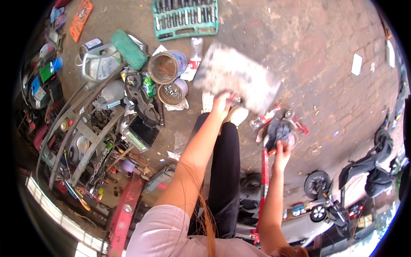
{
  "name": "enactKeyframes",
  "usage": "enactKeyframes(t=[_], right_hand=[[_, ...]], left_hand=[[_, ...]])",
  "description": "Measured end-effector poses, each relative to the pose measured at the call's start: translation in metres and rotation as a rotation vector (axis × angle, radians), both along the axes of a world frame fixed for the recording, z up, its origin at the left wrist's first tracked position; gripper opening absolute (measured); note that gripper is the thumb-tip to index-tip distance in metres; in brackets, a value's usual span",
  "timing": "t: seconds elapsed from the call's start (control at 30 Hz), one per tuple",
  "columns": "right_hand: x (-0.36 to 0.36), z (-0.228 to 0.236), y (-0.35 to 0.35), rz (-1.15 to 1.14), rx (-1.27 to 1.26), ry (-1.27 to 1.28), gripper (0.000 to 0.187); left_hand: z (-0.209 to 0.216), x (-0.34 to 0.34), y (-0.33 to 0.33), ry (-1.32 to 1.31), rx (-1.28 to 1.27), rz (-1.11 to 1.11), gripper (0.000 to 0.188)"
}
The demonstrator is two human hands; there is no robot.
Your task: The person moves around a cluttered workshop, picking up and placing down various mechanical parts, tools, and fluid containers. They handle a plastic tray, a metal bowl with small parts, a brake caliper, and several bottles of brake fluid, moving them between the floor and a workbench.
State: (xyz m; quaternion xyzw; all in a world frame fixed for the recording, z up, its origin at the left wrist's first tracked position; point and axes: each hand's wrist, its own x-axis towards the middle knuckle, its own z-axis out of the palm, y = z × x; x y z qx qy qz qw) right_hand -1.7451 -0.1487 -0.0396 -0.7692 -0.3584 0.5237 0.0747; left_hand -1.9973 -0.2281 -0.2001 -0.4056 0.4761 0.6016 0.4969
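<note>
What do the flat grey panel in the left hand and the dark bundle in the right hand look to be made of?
The grey panel, gripped by the left hand, looks rigid and speckled, perhaps worn metal or board; motion blur leaves it open. The dark bundle in the right hand folds limply, so likely cloth, matte.

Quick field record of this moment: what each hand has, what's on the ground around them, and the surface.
left hand: grips the edge of a flat grey board, blurred in the picture
right hand: closed on a dark cloth over a red jack
near left: two open tin cans, one holding small metal parts; green socket set tray; grey jug
surface: brick paving
far right: parked scooters
</note>
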Motion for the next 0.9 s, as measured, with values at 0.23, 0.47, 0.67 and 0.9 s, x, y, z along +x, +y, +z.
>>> enactKeyframes(t=[0.23, 0.47, 0.67, 0.9], right_hand=[[-0.044, 0.144, -0.019, -0.08, -0.008, 0.039, 0.025], [-0.057, 0.276, -0.036, 0.274, -0.139, 0.336, 0.028], [-0.115, 0.352, -0.048, 0.217, -0.572, 0.707, 0.066], [-0.195, 0.406, -0.08, 0.841, 0.0, 0.35, 0.033]], left_hand=[[0.205, 0.025, -0.125, -0.175, 0.103, 0.138, 0.006], [0.423, 0.029, -0.162, -0.206, 0.238, 0.409, 0.018], [0.51, 0.042, -0.201, -0.109, 0.285, 0.616, 0.023], [0.559, 0.044, -0.283, -0.026, 0.333, 0.809, 0.021]])
